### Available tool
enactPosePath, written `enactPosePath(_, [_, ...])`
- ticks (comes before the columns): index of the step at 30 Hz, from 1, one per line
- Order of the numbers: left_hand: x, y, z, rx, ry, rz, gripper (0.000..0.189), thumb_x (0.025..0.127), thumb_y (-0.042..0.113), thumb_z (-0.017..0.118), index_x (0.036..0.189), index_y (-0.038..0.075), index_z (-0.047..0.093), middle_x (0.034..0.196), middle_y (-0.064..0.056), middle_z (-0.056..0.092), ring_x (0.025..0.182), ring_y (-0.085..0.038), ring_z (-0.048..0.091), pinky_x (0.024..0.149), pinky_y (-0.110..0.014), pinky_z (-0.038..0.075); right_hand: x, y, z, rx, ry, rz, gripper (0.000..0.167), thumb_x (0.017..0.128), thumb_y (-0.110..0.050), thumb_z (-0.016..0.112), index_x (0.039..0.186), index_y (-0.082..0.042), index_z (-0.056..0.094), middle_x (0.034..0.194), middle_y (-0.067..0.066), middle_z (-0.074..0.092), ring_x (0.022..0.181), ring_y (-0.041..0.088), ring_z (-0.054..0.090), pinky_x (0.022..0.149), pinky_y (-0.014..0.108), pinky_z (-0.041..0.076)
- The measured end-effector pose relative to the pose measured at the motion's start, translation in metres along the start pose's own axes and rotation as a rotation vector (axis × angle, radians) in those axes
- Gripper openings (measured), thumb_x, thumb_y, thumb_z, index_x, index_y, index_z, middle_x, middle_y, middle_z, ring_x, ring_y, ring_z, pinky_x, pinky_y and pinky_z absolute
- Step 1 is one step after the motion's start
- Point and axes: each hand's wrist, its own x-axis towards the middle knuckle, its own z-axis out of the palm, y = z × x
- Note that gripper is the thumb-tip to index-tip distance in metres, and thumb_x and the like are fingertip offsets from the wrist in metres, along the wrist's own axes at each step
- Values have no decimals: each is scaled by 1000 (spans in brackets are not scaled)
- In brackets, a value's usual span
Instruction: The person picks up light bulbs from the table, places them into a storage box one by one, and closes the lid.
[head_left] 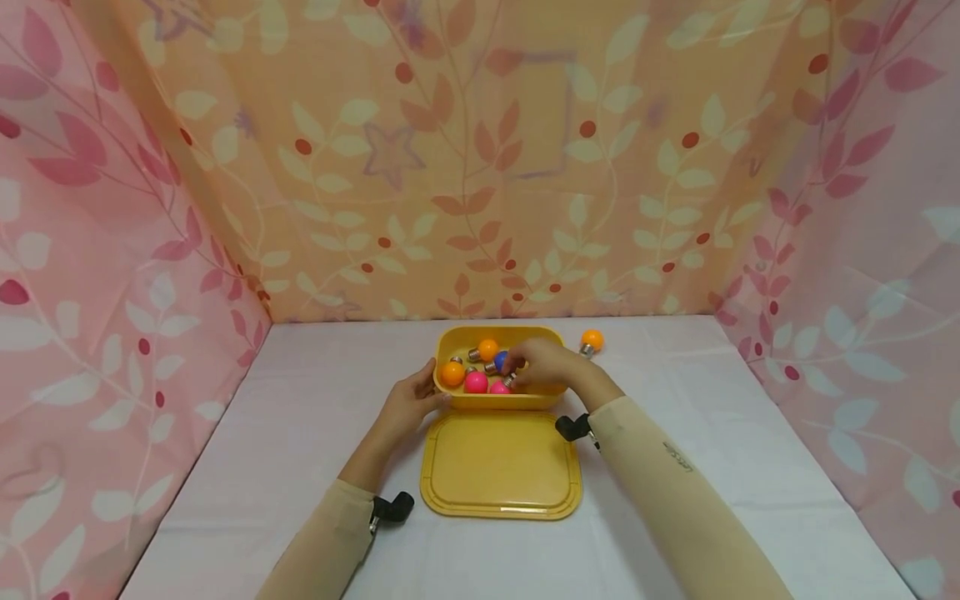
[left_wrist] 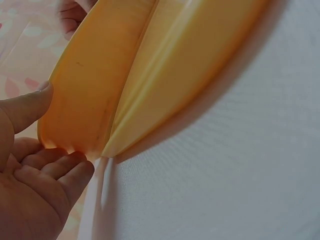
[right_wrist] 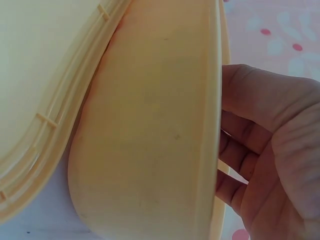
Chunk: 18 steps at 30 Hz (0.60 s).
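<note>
Head view gives me the best look: the yellow plastic box stands on the white cloth, with coloured light bulbs inside, their bases silver. I judge the step in hand to be picking among those bulbs. The left hand holds the box by its left end, thumb and bent fingers about the near corner, steadying it. The right hand is down inside the right part, fingers bent, beside the blue bulb and the near pink bulb; I cannot tell whether it pinches either, because from the right wrist the box wall hides the fingertips. As I read it, the next move calls for a firm fingertip pinch on one bulb and a straight lift over the rim, while the other hand keeps the box still. Crowding is the snag: the larger-looking pink bulb and two orange ones, the far bulb and the left bulb, lie close by and could roll. One more orange bulb rests outside, beyond the box's right end, and the yellow lid lies flat just before the box, leaving that near side occupied
</note>
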Motion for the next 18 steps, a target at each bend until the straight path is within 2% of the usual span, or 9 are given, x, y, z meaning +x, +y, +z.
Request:
enactPosePath(4, [0, 2, -1, -4, -9, 15, 84, 95, 16, 75, 163, 13, 26, 166, -8, 31, 148, -24, 40, 114, -36, 41, -1, -4, -2, -3, -18, -7, 16, 88, -24, 83, 103, -19, 77, 100, -8, 72, 95, 17, 61, 97, 37, 54])
enactPosePath(8, [-1, 3, -1, -13, -1, 28, 83, 94, 19, 76, 162, 15, 29, 165, -6, 33, 147, -21, 42, 113, -34, 42, -3, -3, -3, 0, -18, -21, 15, 88, -23, 82, 103, -19, 78, 100, -7, 71, 99, 22, 61, 99, 40, 53])
enactPosePath(18, [0, 0, 1, -12, 5, 6, 82, 95, 16, 75, 162, 16, 29, 165, -5, 34, 147, -21, 42, 113, -33, 43, -13, 5, -1, 46, 23, -10, 22, 92, -20, 78, 112, -13, 77, 113, 3, 72, 109, 28, 59, 104, 45, 50])
